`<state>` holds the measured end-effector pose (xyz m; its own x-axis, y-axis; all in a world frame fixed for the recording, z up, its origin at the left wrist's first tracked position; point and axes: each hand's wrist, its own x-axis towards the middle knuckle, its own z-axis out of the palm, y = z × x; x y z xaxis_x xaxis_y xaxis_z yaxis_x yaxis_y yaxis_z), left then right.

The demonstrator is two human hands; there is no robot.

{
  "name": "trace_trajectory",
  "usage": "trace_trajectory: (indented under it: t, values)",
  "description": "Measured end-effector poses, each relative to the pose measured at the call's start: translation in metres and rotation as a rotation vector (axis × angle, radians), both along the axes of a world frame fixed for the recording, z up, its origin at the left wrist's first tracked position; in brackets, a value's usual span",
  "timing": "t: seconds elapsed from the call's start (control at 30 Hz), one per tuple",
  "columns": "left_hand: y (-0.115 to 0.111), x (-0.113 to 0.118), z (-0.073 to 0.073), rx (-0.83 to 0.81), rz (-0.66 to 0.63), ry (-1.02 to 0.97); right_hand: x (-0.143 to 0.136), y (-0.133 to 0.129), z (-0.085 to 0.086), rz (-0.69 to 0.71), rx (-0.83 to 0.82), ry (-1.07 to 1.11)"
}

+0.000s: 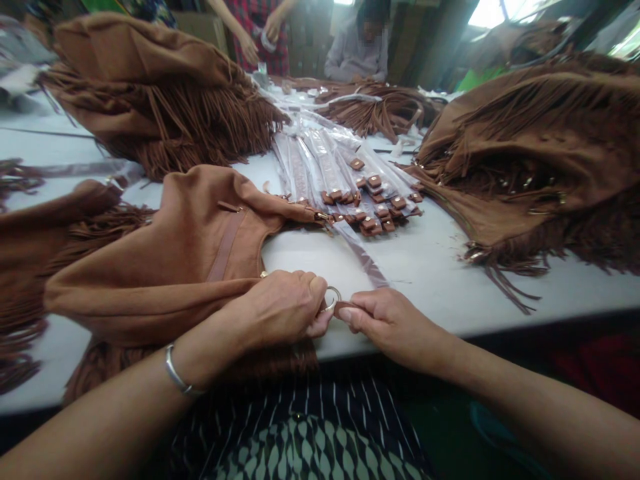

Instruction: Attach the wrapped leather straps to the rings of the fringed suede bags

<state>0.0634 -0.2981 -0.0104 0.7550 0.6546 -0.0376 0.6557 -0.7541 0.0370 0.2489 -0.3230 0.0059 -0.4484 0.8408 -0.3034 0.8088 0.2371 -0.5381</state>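
A brown suede-like handbag [200,247] lies on its side in front of me, its far corner ending in metal hardware joined to a plastic-wrapped strap [363,257]. My left hand [285,307] is closed at the bag's near corner, gripping a metal ring [334,291] there. Pinched between the thumb and fingers of my right hand [393,327] is the strap's brown end [346,308], right beside the ring. Whether the strap end passes through the ring cannot be made out. The fingertips of my left hand are partly hidden.
Several plastic-wrapped straps [325,160] lie in a pile beyond the bag. Fringed brown bags are heaped at the left [165,87] and right [540,153] of the white table [430,280]. Two people [357,50] are across the table. The table's near edge is close to my body.
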Motion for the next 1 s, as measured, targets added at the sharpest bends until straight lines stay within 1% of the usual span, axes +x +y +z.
trace_trajectory:
  t: [0.1, 0.17, 0.3, 0.37, 0.47, 0.53, 0.63, 0.8, 0.93, 0.97, 1.0]
  values:
    - [-0.001, 0.001, 0.001, 0.005, -0.021, -0.018, 0.000, 0.002, -0.001, 0.022, 0.097, -0.068]
    - [-0.003, 0.003, 0.001, 0.007, -0.017, -0.022, 0.000, 0.003, 0.003, 0.037, 0.157, -0.132]
    - [-0.009, 0.014, 0.001, 0.034, 0.103, -0.034, -0.002, 0.000, 0.016, 0.085, 0.210, -0.242]
    - [-0.011, 0.018, 0.000, 0.055, 0.155, -0.057, -0.003, -0.004, 0.019, 0.102, 0.258, -0.298]
    - [-0.012, 0.021, -0.003, 0.080, 0.174, -0.100, -0.005, -0.013, 0.017, 0.086, 0.320, -0.330]
    - [-0.011, 0.019, -0.006, 0.107, 0.169, -0.133, -0.005, -0.017, 0.013, 0.065, 0.327, -0.316]
    - [-0.009, 0.017, -0.010, 0.133, 0.105, -0.150, -0.003, -0.020, 0.005, 0.023, 0.288, -0.276]
    - [-0.003, 0.016, -0.012, 0.104, -0.120, -0.100, 0.002, -0.019, -0.007, 0.042, 0.188, -0.106]
    - [0.000, 0.014, -0.010, 0.082, -0.207, -0.075, 0.006, -0.016, -0.007, 0.015, 0.185, -0.028]
    - [0.001, 0.014, -0.010, 0.071, -0.230, -0.072, 0.008, -0.013, -0.004, 0.048, 0.183, -0.013]
    - [0.001, 0.014, -0.010, 0.060, -0.261, -0.071, 0.010, -0.009, -0.001, 0.122, 0.170, 0.005]
